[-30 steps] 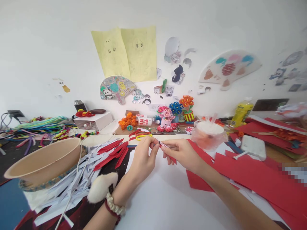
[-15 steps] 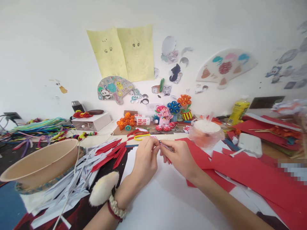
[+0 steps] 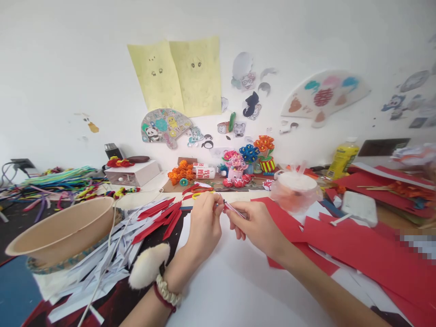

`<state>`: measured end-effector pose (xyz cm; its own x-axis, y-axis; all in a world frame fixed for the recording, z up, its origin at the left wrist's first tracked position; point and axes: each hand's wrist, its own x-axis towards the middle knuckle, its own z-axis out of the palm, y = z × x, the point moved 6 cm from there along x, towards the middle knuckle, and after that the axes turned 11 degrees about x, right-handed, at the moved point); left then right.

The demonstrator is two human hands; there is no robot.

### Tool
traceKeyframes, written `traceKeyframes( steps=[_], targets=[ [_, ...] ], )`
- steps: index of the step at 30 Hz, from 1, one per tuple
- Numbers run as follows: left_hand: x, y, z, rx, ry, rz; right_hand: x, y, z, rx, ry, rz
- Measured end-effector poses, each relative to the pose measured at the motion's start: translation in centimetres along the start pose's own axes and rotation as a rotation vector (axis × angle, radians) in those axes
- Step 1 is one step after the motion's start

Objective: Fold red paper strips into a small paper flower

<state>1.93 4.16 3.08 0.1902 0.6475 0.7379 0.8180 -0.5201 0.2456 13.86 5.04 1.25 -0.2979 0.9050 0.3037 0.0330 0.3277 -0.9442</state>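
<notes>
My left hand (image 3: 206,220) and my right hand (image 3: 254,222) meet over a large white sheet (image 3: 235,281). A thin strip with white and dark stripes (image 3: 235,210), perhaps folded paper, lies along the fingers of my right hand, which is closed on it. At its far end, my left fingertips are pinched together; exactly how they grip it is partly hidden. Just beyond my left hand shows a yellow loop (image 3: 196,195), mostly covered. Red folded strips (image 3: 161,218) and white folded strips (image 3: 102,259) lie to the left.
A beige bowl (image 3: 64,227) stands at the left. Red paper sheets (image 3: 357,240) overlap at the right, near a plastic-wrapped cup (image 3: 294,190) and a white box-shaped thing (image 3: 361,208). Along the back are bead flowers (image 3: 250,154) and a yellow bottle (image 3: 343,159). A white cable (image 3: 112,227) crosses the left side.
The view has shifted slightly. My right hand has turned a little, so the striped strip shows more clearly, and my left hand covers more of the yellow loop.
</notes>
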Motion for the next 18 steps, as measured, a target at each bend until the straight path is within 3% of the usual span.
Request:
traceKeyframes(
  steps=[18],
  targets=[
    [0.1, 1.2, -0.1, 0.118, 0.049, 0.229, 0.2, -0.3, -0.4, 0.013, -0.035, -0.004]
  ],
)
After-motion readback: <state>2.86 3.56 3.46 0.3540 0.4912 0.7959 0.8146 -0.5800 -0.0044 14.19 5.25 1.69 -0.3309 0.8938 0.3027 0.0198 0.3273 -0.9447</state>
